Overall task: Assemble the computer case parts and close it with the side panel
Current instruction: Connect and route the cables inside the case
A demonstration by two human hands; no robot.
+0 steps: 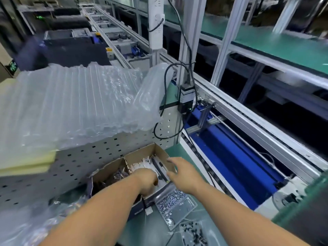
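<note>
Clear plastic air-cushion wrap lay heaped over the perforated grey metal housing at the left, with pale yellow foam slabs stacked at its near-left edge. Farther back on the left stood a dark, open computer case, well apart from the person and blurred; no side panel could be made out.

Near the middle, a divided cardboard box sat on the green bench mat. The left hand was plunged into its right compartment among the white cable ties, fingers curled downward; whether they had hold of anything I couldn't tell, since the fingertips were buried. The right hand hovered just to the right over the box's near corner, fingers loosely spread, gripping nothing.

Just near of the box lay a clear tray of silver screws, and nearer still a scatter of small black fasteners. To the right ran the conveyor line with its blue bed.

By my reckoning the job had barely got going: the person was only fetching small parts, and both the fitting and the closing remained ahead.
</note>
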